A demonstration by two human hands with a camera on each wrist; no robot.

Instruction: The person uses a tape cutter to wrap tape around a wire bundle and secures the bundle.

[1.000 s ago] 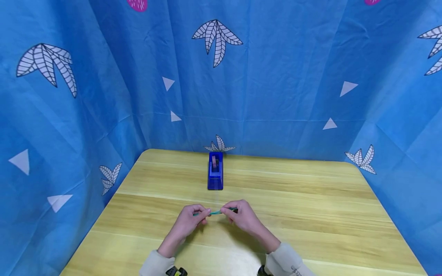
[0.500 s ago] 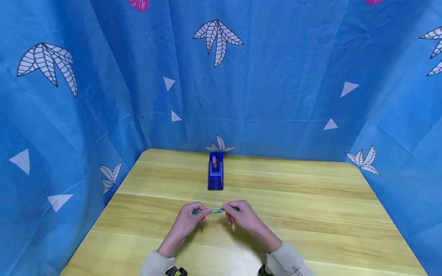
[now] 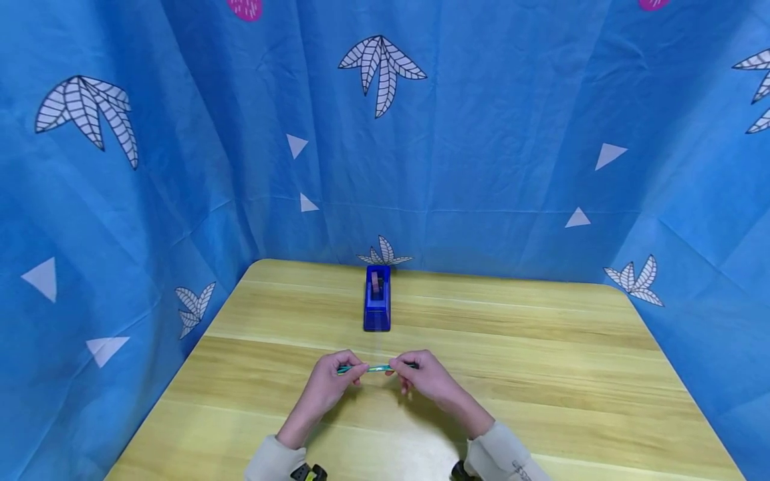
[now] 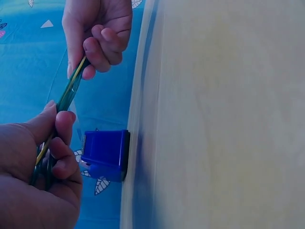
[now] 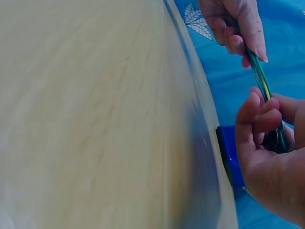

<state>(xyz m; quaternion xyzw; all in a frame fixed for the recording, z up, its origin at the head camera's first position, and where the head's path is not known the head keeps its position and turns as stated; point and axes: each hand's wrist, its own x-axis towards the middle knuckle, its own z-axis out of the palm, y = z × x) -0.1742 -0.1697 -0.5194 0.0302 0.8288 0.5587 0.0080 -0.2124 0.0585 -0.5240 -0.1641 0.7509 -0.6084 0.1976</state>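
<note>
My left hand (image 3: 333, 382) pinches one end of a thin bundle of green and yellow wires (image 3: 379, 368) between thumb and forefinger. The right hand (image 3: 426, 379) pinches the other end the same way, and a short straight stretch shows between them. Shiny glints lie on that middle part of the wires (image 4: 71, 89) in the left wrist view. A faint clear strip of tape (image 3: 377, 344) runs from the blue tape dispenser (image 3: 377, 319) toward the bundle. Both ends of the bundle are partly hidden inside the curled fingers.
The dispenser stands near the back edge of the wooden table (image 3: 541, 347), straight ahead of both hands, with a tape roll (image 3: 375, 283) in it. A blue patterned curtain (image 3: 493, 167) surrounds the table's back and sides.
The bundle has turned slightly between my fingers and now looks straighter, with the glint showing. My right fingers have shifted a little to the right; the dispenser has stayed put.
</note>
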